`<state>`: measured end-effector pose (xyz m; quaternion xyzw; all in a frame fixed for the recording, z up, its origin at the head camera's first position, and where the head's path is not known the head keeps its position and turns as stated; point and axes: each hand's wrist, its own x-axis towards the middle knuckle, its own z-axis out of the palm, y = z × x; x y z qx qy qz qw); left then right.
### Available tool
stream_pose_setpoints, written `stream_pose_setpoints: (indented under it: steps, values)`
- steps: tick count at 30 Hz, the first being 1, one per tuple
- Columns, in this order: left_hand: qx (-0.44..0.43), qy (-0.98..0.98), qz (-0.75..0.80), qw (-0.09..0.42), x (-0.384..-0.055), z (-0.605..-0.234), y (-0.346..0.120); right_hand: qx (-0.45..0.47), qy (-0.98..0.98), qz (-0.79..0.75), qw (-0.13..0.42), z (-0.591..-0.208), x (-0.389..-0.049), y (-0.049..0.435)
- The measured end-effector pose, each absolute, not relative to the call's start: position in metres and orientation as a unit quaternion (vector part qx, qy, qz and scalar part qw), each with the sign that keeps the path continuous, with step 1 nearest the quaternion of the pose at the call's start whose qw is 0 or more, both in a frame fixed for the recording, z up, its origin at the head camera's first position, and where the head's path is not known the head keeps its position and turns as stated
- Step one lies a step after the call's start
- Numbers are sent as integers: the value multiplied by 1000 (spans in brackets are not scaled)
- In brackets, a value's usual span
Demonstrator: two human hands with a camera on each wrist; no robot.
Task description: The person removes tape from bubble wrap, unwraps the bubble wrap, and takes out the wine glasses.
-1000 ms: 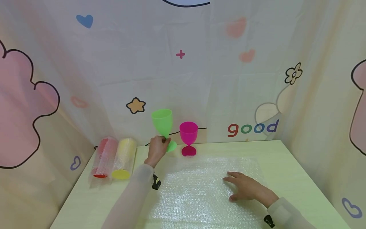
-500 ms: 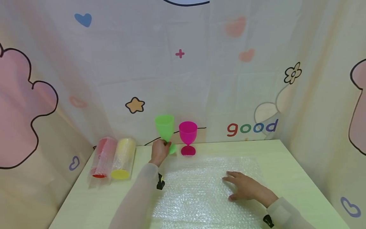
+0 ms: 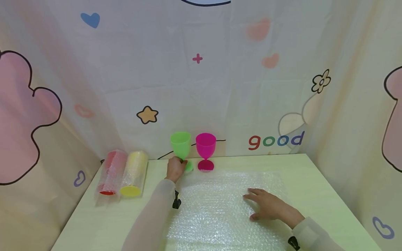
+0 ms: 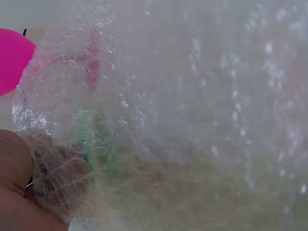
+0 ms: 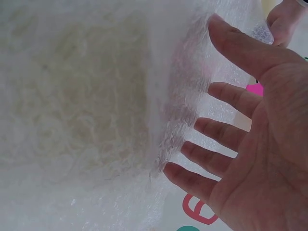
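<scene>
My left hand [image 3: 176, 168] grips a green plastic goblet [image 3: 181, 144] low, around its stem, at the back of the table. The goblet stands upright, its foot partly hidden by the fingers. Just to its right is a magenta goblet [image 3: 206, 146], which also peeks in at the left of the left wrist view. My right hand [image 3: 271, 205] rests on a sheet of bubble wrap [image 3: 213, 209] with its fingers spread. In the right wrist view, those straight fingers [image 5: 216, 132] lie against the wrap. Bubble wrap [image 4: 192, 96] fills most of the left wrist view.
Two bubble-wrapped bundles, one red [image 3: 111, 172] and one yellow [image 3: 134, 173], lie side by side at the table's left. Behind the pale table [image 3: 314, 195] hangs a printed curtain [image 3: 213, 101], close to the goblets.
My left hand has lowered the green goblet and brought it slightly right, beside the magenta one; its tilt is gone. The right hand has kept its place on the bubble wrap.
</scene>
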<state>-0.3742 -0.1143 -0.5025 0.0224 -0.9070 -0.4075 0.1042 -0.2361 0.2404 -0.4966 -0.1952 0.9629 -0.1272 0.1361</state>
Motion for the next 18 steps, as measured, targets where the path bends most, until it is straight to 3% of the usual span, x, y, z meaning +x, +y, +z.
stream_pose_setpoints:
  steps: [18]
  values:
    - [25, -903, -423, 75, -381, -518, -109, -200, 963, -122, 134, -494, -236, 240]
